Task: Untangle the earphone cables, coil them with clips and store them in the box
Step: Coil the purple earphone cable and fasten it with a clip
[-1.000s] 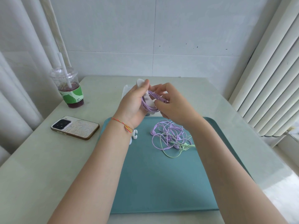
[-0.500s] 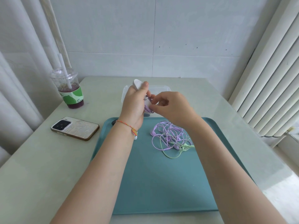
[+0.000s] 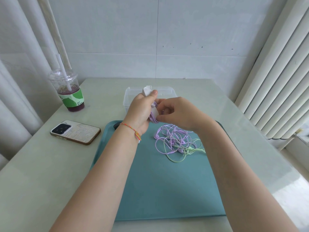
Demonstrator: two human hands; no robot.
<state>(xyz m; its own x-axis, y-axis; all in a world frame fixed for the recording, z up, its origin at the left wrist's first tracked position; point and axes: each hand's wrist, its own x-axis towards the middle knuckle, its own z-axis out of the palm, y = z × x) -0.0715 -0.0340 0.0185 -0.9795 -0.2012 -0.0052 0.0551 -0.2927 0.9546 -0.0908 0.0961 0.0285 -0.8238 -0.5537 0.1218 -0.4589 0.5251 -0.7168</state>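
Observation:
My left hand (image 3: 141, 108) grips a white clip (image 3: 148, 91) with a coiled purple earphone cable (image 3: 153, 117) wound on it. My right hand (image 3: 178, 113) pinches the same bundle from the right, fingers on the clip's lower part. Both hands hover just in front of the clear plastic box (image 3: 129, 97). A tangle of purple and light green earphone cables (image 3: 177, 142) lies on the teal tray (image 3: 167, 190) under my right wrist.
A phone (image 3: 75, 132) lies face down left of the tray. An iced drink cup with a straw (image 3: 69, 91) stands at the table's back left. A small dark object (image 3: 116, 125) sits at the tray's far left corner. Blinds hang at the right.
Both hands have lifted a little and shifted toward the box. The loose purple loops seen a second ago are now drawn tight against the clip, and my right fingers have closed on it.

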